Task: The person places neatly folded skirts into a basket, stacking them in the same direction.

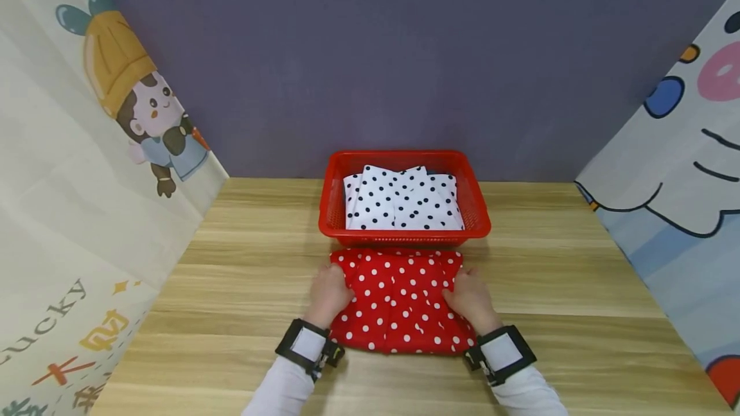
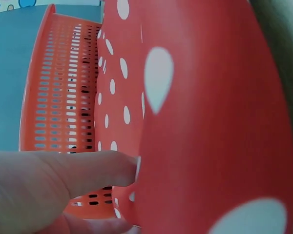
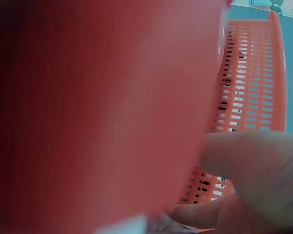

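A folded red cloth with white polka dots (image 1: 399, 300) lies between both hands in front of the basket. My left hand (image 1: 329, 293) pinches its left side, thumb on top. My right hand (image 1: 471, 297) grips the opposite side in the same way. Up close in the left wrist view, the cloth (image 2: 210, 107) bulges past the thumb (image 2: 102, 170). It fills most of the right wrist view too, where the fingers under the cloth are partly hidden.
Just beyond the cloth stands a red plastic basket (image 1: 478, 210) with slotted sides. Inside it lies folded white fabric with black dots (image 1: 399, 201). The wooden table (image 1: 248, 262) meets a dark panel (image 1: 370, 63) at the back, with printed curtains (image 1: 52, 178) on both sides.
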The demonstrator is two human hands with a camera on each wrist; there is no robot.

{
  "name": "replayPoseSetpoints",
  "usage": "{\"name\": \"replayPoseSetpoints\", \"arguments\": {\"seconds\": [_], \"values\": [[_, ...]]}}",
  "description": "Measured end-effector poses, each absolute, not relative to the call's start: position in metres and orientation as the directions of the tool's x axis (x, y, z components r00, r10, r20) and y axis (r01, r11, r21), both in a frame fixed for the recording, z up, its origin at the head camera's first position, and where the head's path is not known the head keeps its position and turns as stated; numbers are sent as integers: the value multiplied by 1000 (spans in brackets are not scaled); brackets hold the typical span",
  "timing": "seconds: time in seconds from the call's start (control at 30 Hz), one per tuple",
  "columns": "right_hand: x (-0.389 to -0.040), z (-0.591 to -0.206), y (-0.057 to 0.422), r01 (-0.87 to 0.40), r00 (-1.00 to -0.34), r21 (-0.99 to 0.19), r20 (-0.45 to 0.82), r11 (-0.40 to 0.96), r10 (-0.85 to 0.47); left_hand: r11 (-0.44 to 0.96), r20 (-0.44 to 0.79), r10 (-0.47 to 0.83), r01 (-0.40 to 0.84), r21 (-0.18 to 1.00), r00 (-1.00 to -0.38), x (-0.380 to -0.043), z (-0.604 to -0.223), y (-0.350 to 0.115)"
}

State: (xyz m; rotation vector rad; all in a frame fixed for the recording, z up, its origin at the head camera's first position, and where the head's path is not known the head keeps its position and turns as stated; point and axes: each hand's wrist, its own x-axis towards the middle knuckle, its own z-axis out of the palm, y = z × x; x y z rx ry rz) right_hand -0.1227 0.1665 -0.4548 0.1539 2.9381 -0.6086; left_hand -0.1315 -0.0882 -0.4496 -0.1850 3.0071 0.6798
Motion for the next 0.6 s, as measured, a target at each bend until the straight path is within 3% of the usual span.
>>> {"name": "replayPoseSetpoints", "arguments": {"seconds": [0.23, 0.6], "values": [[-122, -453, 166, 160, -980, -411, -171, 898, 96, 858, -82, -120, -145, 493, -989, -131, -452, -88], [-115, -458, 170, 203, -965, -540, -253, 817, 72, 750, -151, -82, -161, 642, -985, -127, -455, -95]]}}
